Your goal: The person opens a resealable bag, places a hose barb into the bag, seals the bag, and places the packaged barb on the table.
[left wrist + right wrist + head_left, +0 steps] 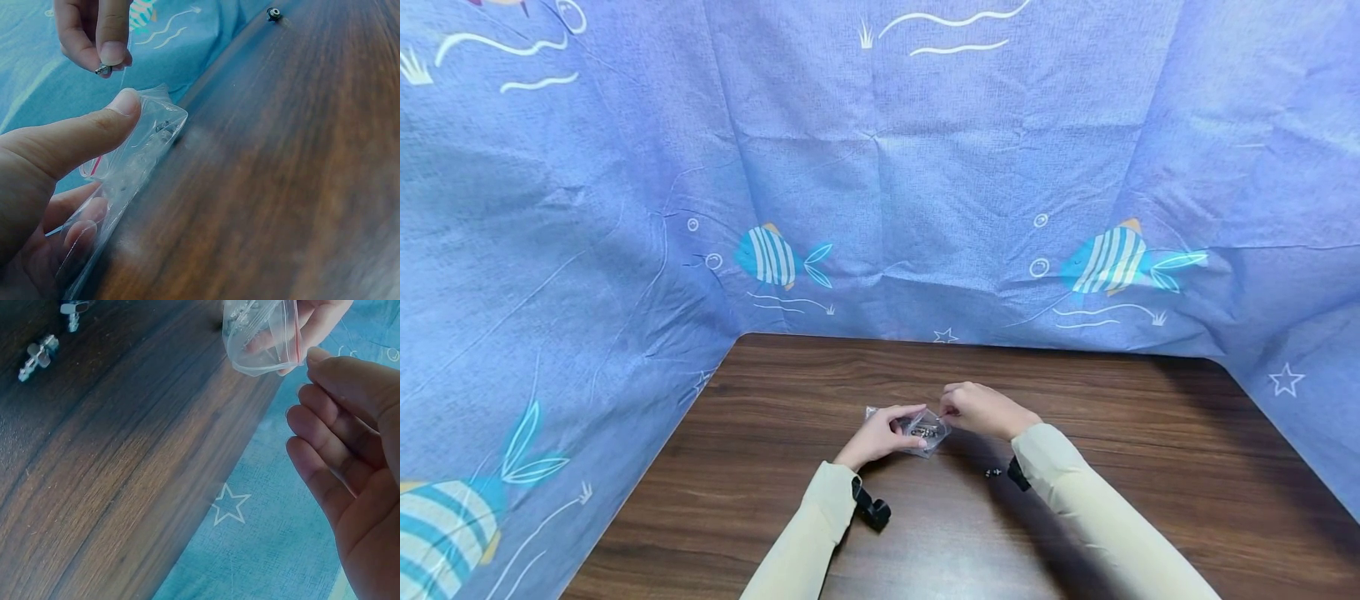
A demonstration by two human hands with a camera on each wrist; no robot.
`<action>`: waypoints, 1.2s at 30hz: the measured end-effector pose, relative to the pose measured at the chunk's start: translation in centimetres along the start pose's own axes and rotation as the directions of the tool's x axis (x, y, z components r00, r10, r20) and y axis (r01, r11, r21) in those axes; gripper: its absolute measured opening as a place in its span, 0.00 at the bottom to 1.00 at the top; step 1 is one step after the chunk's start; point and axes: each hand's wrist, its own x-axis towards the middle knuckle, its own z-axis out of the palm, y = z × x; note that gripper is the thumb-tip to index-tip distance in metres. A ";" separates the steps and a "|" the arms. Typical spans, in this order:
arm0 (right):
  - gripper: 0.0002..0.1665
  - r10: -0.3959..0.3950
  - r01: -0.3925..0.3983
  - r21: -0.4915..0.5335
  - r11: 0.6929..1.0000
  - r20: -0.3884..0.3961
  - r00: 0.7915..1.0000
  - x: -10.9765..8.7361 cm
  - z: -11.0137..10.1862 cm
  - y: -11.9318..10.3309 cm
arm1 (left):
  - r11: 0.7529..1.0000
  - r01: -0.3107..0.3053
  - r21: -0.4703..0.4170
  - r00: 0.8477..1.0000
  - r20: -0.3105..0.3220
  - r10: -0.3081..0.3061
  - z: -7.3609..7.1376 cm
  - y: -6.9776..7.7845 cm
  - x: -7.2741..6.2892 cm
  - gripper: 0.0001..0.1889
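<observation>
Left hand (880, 436) grips the clear bag (137, 150), right hand (985, 410) pinches a metal piece (102, 70)

With its thumb on one side and fingers on the other, the left hand holds the bag low over the wooden table (805, 375) — a hold that probably keeps the limp film steady and turned toward the right hand. The right thumb and fingertips close on the tiny piece just beside the bag's near end; such a small thing likely leaves room for fingertips only.

Inside the bag lies a cluster of shiny metal parts (925, 431), too jumbled to count. A red strip (297, 331) runs along one edge, but how wide the mouth stands I cannot tell. Two loose fittings (993, 472) lie on the table near the right wrist, outside the bag.
</observation>
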 end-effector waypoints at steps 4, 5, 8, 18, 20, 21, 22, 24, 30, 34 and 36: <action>0.02 0.004 -0.004 -0.005 1.000 0.002 1.000 0.2 0.0 -0.1 | 1.000 0.003 0.002 1.000 0.002 -0.003 0.0 0.1 0.0 0.30; 0.02 0.004 -0.004 -0.005 1.000 0.003 1.000 0.2 0.0 -0.1 | 1.000 0.004 0.002 1.000 0.003 -0.004 0.0 0.1 0.0 0.30; 0.01 0.008 -0.008 -0.004 1.000 -0.002 1.000 0.4 0.1 -0.1 | 1.000 0.003 0.002 1.000 0.003 -0.003 0.0 0.0 0.0 0.30; 0.02 0.018 -0.018 0.017 1.000 -0.001 1.000 0.2 -0.1 -0.1 | 1.000 -0.008 -0.007 1.000 -0.001 0.008 0.1 -0.1 0.2 0.30; 0.02 0.021 -0.021 0.037 0.999 0.004 1.000 0.0 -0.2 0.0 | 1.000 -0.008 -0.006 1.000 0.000 0.008 0.1 -0.1 0.2 0.30; 0.03 0.023 -0.023 0.043 0.999 0.006 1.000 -0.1 -0.3 0.1 | 1.000 -0.009 -0.005 1.000 0.000 0.009 0.1 -0.1 0.2 0.30; 0.03 0.026 -0.026 0.048 0.999 0.011 1.000 -0.3 -0.4 0.2 | 1.000 -0.010 -0.004 1.000 0.000 0.010 0.1 -0.2 0.2 0.30; 0.03 0.025 -0.026 0.061 0.998 0.018 1.000 -0.5 -0.5 0.4 | 1.000 -0.007 0.002 1.000 -0.001 0.007 0.1 -0.2 0.2 0.30; 0.03 0.031 -0.036 0.081 0.996 0.065 0.997 -1.5 -1.1 1.0 | 1.000 -0.005 0.011 1.000 -0.004 0.005 0.0 -0.2 0.3 0.30; 0.04 0.051 -0.059 0.077 0.995 0.106 0.993 -2.4 -1.2 1.2 | 1.000 -0.010 0.017 1.000 -0.004 0.010 0.1 -0.2 0.2 0.30; 0.04 0.068 -0.081 0.090 0.993 0.135 0.988 -2.9 -1.3 1.3 | 1.000 -0.007 0.017 1.000 -0.006 0.007 0.1 -0.2 0.2 0.30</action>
